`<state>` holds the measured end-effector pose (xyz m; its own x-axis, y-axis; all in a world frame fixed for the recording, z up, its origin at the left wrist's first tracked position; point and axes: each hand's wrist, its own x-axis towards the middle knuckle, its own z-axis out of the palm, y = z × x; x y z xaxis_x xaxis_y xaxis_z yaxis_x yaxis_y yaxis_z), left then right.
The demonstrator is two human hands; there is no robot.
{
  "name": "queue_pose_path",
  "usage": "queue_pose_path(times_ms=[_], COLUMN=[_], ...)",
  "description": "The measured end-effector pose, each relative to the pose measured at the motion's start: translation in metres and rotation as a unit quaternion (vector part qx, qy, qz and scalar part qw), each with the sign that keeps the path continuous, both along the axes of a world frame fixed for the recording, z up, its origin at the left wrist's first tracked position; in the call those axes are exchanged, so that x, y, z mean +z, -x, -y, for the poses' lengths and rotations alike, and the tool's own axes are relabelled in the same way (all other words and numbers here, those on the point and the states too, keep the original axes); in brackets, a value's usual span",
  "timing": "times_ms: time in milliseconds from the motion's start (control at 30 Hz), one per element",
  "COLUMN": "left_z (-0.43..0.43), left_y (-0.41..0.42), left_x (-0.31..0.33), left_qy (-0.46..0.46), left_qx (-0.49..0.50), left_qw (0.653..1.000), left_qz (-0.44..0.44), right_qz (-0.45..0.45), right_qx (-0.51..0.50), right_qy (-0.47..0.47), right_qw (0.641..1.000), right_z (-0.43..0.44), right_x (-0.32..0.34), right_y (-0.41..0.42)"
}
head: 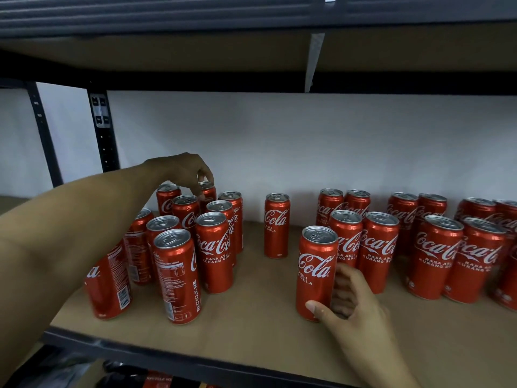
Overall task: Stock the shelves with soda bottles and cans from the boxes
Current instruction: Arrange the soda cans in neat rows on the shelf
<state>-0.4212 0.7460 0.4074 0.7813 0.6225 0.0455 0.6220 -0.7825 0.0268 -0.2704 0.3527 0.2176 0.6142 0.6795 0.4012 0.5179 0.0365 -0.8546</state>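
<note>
On the flat brown fibreboard shelf (251,329), matt and smooth and edged by a dark metal rail (179,365), stand many tall, slim red aluminium soda cans with silver lids and white script lettering. All are upright, and their glossy sides catch the light. A left cluster of cans (214,250) is packed close, several touching, and some are turned so that small print and a barcode face out. A right group of cans (436,256) stands in paired rows that run off the right edge. Between the two, a lone can (276,225) stands apart towards the back, before the plain white wall (307,141). A black perforated steel upright (105,141) rises at the left, and the brown underside of the upper shelf (195,49) spans overhead.

The left hand (184,170) reaches over the left cluster, fingers bent downward and pinching the silver top rim of the rear can (209,193) at the back of that cluster. The right hand (352,303) grips the front can (316,264), with the thumb across its lower front and the fingers curled round its right side. This can is upright near the shelf's front edge, just in front of the right group. Whether its base rests fully on the board cannot be told.
</note>
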Motion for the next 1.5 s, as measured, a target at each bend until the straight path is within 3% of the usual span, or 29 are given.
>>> queue_pose_path(times_ms=[167, 367, 467, 633, 833, 1000, 1233, 1500], left_z=[0.004, 0.044, 0.077, 0.1, 0.098, 0.115, 0.127, 0.108], left_y=[-0.004, -0.015, -0.029, -0.044, -0.051, -0.071, -0.095, -0.085], left_x=[0.004, 0.012, 0.012, -0.002, -0.017, -0.021, -0.016, -0.009], left_qy=[0.078, -0.019, -0.006, -0.01, -0.011, 0.033, 0.042, 0.069], left_qx=[0.013, -0.079, -0.115, -0.067, -0.04, -0.113, -0.17, -0.147], left_qw=[0.996, 0.985, 0.988, 0.997, 0.999, 0.988, 0.982, 0.985], left_qz=[0.04, 0.155, 0.107, -0.037, 0.029, 0.105, 0.068, 0.061], right_qz=[0.003, 0.018, 0.022, 0.035, 0.045, 0.037, 0.017, 0.053], right_qx=[-0.003, -0.011, -0.006, -0.002, -0.001, -0.008, 0.001, -0.028], right_qy=[0.0, 0.007, 0.014, 0.028, 0.043, 0.042, 0.053, 0.078], right_qw=[1.0, 1.0, 1.0, 0.999, 0.998, 0.998, 0.998, 0.995], right_z=[0.001, 0.0, -0.005, -0.014, -0.023, -0.022, -0.023, -0.021], right_x=[-0.001, -0.002, 0.0, 0.004, 0.007, 0.006, 0.009, 0.021], right_y=[0.0, 0.001, 0.004, 0.008, 0.012, 0.013, 0.013, 0.018])
